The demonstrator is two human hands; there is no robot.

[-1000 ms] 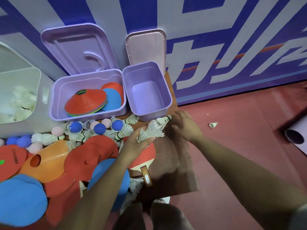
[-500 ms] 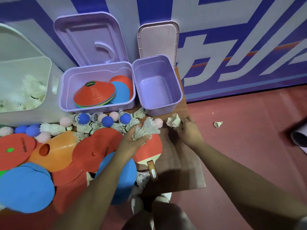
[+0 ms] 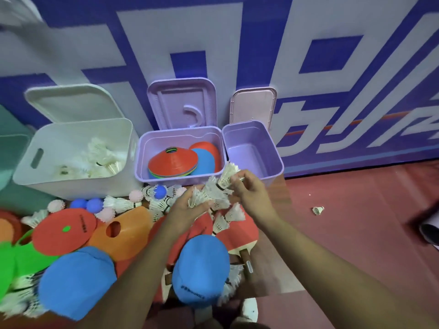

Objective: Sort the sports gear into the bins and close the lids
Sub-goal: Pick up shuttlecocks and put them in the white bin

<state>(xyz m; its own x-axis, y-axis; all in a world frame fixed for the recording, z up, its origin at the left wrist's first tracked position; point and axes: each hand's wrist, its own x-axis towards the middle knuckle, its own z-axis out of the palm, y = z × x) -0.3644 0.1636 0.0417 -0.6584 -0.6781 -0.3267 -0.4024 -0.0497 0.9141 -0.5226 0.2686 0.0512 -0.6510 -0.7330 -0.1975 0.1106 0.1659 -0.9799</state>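
Note:
My left hand (image 3: 187, 207) grips a bunch of white shuttlecocks (image 3: 209, 195) in front of the bins. My right hand (image 3: 249, 188) holds one shuttlecock (image 3: 228, 174) against that bunch. Three open bins stand at the wall: a white bin (image 3: 71, 184) with shuttlecocks inside, a wide purple bin (image 3: 166, 179) holding stacked disc cones (image 3: 173, 160), and an empty small purple bin (image 3: 275, 153). Their lids lean on the wall: white lid (image 3: 71, 103), purple lid (image 3: 183, 100), pink lid (image 3: 254, 105).
Flat cones, red (image 3: 64, 231), orange (image 3: 123, 231), blue (image 3: 202, 267) and green (image 3: 23, 260), lie before me with spiky balls (image 3: 95, 205), loose shuttlecocks (image 3: 121, 203) and a red paddle (image 3: 240, 233). One stray shuttlecock (image 3: 317, 210) lies on the red floor at right. A tube end (image 3: 430, 231) shows at far right.
My right hand picked up a shuttlecock and brought it to the bunch in my left hand. Both hands rose slightly. The view swung left, showing the white bin whole.

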